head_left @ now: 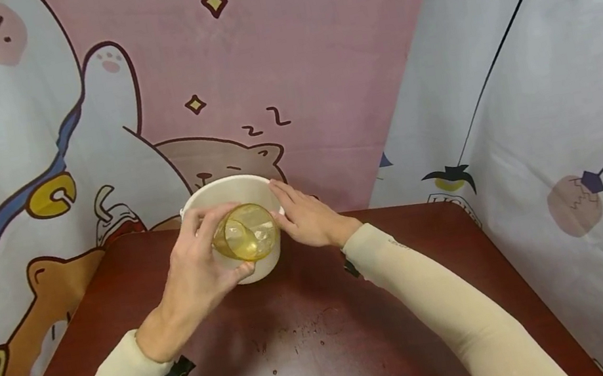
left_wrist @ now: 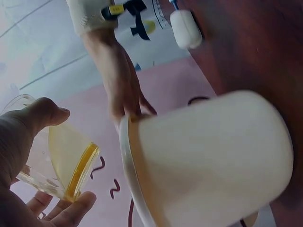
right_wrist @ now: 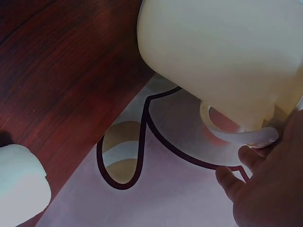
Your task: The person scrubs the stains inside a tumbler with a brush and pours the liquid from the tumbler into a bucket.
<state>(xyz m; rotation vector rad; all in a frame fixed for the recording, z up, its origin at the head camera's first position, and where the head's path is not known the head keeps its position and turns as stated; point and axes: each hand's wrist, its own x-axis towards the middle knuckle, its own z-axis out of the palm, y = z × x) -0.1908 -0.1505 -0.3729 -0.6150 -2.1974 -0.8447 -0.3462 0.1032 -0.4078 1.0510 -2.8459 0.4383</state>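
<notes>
My left hand (head_left: 196,259) grips a clear yellow cup (head_left: 251,231) between thumb and fingers, tilted over the mouth of a white bucket (head_left: 250,273). In the left wrist view the cup (left_wrist: 71,161) is apart from the bucket's rim (left_wrist: 130,165). A little clear liquid seems to be inside the cup. On the bucket's right side, my right hand (head_left: 312,216) holds the rim, fingers lying across it. Some of its fingertips (right_wrist: 232,182) show outside the wall, beside the bucket's pale handle (right_wrist: 236,136).
A white sponge brush head (left_wrist: 185,29) with a blue stem lies on the dark red-brown table (head_left: 320,371), to the right of the bucket; my right arm hides it from the head view. Water drops dot the tabletop. Cartoon-printed cloth (head_left: 317,65) hangs right behind the bucket.
</notes>
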